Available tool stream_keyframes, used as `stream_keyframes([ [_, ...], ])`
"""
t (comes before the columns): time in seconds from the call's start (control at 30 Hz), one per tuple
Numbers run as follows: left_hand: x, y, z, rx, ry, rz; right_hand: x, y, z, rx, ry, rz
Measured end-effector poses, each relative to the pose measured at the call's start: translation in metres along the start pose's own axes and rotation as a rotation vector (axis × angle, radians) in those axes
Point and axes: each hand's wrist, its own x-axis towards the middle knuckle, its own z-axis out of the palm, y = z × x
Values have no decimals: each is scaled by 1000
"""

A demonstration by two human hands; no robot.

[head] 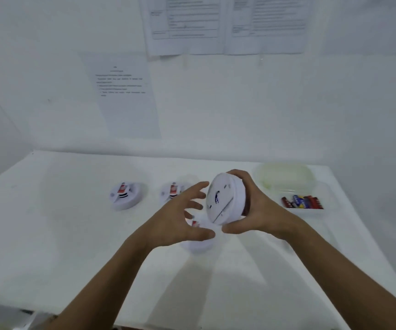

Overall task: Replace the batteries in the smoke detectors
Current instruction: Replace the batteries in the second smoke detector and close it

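White table [73,234] against papered wall | right hand [259,210] grips smoke detector [223,198] on edge at centre | left hand [180,220] spread, empty, at its 9 o'clock | batteries [302,202] in tray at 3 o'clock | advice: brace rim, twist base squarely.

Looks like a plain test or training station, not a home: bare white rectangular table [73,234] pushed against white walls, printed instruction sheets [125,96] (text too blurred to read) taped just above the table's far edge.
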Motion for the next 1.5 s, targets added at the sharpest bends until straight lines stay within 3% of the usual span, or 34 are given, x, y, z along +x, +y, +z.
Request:
stream_keyframes([
  [0.13, 15, 33, 28, -100, -23, 86, -28, 10, -24, 127, 17, 7],
  [0.27, 24, 48, 45, -136, -37, 86, -49, 17, -43, 53, 81, -3],
  [0.6, 48, 74, 58, 52, -159, 121, -82, 33, -74, -39, 142, -24],
  [0.83, 58, 90, 58, 56, -228, 152, -84, 35, -80, -16, 193, -45],
  [0.93, 59, 92, 64, -21, -175, 106, -83, 38, -83, 14, 262, -78],
  [1.13, 60, 95, 74, 44, -13, 74, -85, 43, -85, 6, 281, -78],
  [1.5, 60, 90, 91, 150, 100, 97, -80, 54, -87, -14, 307, -90],
])
